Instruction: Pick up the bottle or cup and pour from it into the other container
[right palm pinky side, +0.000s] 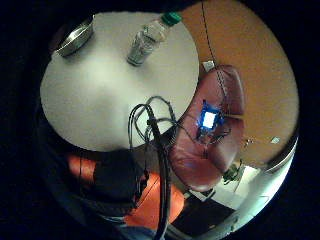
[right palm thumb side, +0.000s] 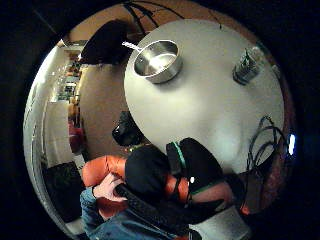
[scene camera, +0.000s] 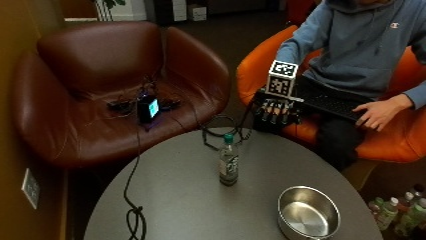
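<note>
Standing untouched at mid-desk, one bottle (scene camera: 228, 161): clear plastic, green cap on, upright. One bowl (scene camera: 308, 213): bare steel, no contents visible, near the desk (scene camera: 180, 200) edge, well apart from the bottle.

Hand (scene camera: 276, 111): one, gloved black, held in the air beyond the far rim of the desk, in front of the seated person, not over the bottle. Grip: fingers (scene camera: 267, 117) hang downward, side by side, relaxed, and hold nothing.

Progress, as judged from the layout: nothing done. Bottle not yet lifted, cap not yet removed, bowl dry as far as can be seen. Left to do: reach across to the bottle, take it round the body, deal with the cap, carry it to the bowl, tip it over the rim. The cap is the likely snag, since a capped bottle pours nothing.

Other items, counted:
- Bare hand (scene camera: 378, 112): one, resting on the person's lap
- Armchairs: two, one brown (scene camera: 100, 70) beyond the desk, one orange (scene camera: 256, 70) with the person in it
- Lit device (scene camera: 148, 107): one, on the brown seat
- Cable (scene camera: 133, 195): one seen trailing from that seat across the desk
- Spare bottles (scene camera: 399, 210): several on the floor by the desk, count uncertain
</note>
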